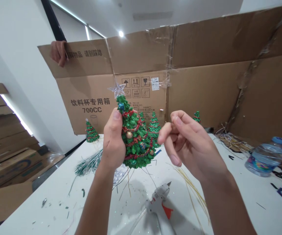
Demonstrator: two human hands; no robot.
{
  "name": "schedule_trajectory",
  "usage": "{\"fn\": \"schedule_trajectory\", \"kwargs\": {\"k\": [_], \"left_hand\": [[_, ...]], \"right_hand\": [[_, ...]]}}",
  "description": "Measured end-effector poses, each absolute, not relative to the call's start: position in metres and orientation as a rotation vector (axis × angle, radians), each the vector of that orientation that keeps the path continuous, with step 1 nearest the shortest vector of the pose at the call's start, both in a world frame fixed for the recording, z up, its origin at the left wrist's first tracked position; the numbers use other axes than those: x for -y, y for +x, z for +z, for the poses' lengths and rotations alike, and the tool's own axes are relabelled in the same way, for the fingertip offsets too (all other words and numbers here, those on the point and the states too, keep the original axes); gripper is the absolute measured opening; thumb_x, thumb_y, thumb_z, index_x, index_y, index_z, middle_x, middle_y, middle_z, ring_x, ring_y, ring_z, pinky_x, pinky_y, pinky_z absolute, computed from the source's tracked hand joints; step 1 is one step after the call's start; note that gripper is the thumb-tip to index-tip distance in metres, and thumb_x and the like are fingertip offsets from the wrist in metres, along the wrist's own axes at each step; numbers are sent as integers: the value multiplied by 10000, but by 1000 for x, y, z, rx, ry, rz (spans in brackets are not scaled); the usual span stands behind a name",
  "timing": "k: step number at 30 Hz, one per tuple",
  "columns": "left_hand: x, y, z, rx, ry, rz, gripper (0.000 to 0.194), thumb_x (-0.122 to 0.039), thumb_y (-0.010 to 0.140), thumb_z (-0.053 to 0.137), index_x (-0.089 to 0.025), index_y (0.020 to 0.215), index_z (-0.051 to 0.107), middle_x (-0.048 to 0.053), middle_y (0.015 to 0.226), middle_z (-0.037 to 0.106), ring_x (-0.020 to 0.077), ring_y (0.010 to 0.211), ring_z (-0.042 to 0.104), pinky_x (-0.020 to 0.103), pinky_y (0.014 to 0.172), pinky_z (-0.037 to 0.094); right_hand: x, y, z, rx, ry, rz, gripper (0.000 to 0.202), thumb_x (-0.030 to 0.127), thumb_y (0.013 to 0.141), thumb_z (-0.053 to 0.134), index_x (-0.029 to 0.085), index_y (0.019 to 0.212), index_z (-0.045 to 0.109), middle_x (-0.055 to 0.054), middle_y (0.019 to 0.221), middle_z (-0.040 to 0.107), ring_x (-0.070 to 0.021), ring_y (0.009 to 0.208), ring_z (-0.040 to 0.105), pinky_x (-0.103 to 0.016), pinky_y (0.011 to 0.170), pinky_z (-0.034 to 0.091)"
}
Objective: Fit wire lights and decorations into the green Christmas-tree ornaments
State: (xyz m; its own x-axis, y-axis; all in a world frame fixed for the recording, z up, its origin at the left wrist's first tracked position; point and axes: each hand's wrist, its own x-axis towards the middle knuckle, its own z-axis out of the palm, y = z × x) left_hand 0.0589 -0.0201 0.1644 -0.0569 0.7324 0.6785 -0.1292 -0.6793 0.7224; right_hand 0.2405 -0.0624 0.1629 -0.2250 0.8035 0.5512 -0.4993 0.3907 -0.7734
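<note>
My left hand (113,140) is wrapped round the left side of a green decorated Christmas tree (137,143), held upright above the table. A clear star (117,89) tops it, and red garlands and small baubles cover it. Thin wires hang below its base. To the right of the tree, apart from it, my right hand (182,138) has its thumb and index fingertips pressed together; whatever may be between them is too small to make out. A white glue gun (159,199) with an orange trigger lies on the table beneath.
Smaller trees (91,131) stand at the back of the white table (55,209). Green wire strands (89,163) lie left, yellow strands (192,182) right. A water bottle (265,156) is at the right. Behind rises a cardboard wall (204,88), gripped by another person's hand (58,53).
</note>
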Motion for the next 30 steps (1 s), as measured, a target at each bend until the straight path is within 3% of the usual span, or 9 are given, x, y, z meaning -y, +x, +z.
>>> {"fn": "schedule_trajectory", "kwargs": {"k": [3, 6, 13, 18, 24, 30], "left_hand": [[21, 59, 165, -624, 1577, 1782, 523, -689, 1048, 469, -224, 1007, 705, 44, 855, 655, 148, 626, 558, 286, 543, 489], [21, 58, 166, -623, 1571, 1771, 550, -701, 1049, 445, -224, 1036, 718, 66, 925, 691, 171, 699, 626, 297, 564, 522], [17, 56, 166, -622, 1551, 1817, 578, -722, 1032, 453, -222, 1020, 742, 99, 988, 737, 245, 860, 718, 356, 657, 595], [15, 55, 166, -603, 1546, 1824, 523, -703, 1023, 496, -241, 1029, 740, 91, 988, 751, 261, 911, 731, 370, 694, 605], [15, 56, 168, -548, 1465, 1824, 514, -671, 1040, 488, -230, 1063, 751, 101, 1032, 756, 245, 879, 735, 381, 721, 613], [15, 58, 169, -554, 1408, 1817, 478, -657, 1010, 546, -227, 1038, 754, 107, 1022, 763, 261, 940, 730, 369, 719, 620]], "right_hand": [[59, 244, 159, 1396, -393, 1124, 217, 396, 1062, 666, 252, 914, 599, 83, 589, 593, -58, 416, 467, -195, 408, 366], [57, 249, 155, 1514, -593, 835, 168, 348, 978, 787, 240, 882, 702, 80, 589, 507, -61, 491, 445, -209, 459, 373], [55, 268, 157, 1524, -868, 577, 90, 289, 889, 845, 237, 821, 821, -1, 691, 701, -127, 602, 623, -263, 552, 512], [48, 285, 156, 1376, -931, 563, 72, 315, 850, 874, 244, 859, 865, -1, 611, 705, -119, 476, 597, -254, 445, 489], [38, 294, 152, 1272, -917, 602, 156, 346, 874, 850, 229, 977, 867, -80, 925, 847, -104, 523, 648, -241, 472, 531], [32, 291, 149, 1257, -882, 755, 159, 318, 791, 923, 219, 899, 862, -61, 815, 815, -99, 522, 614, -232, 468, 493]]}}
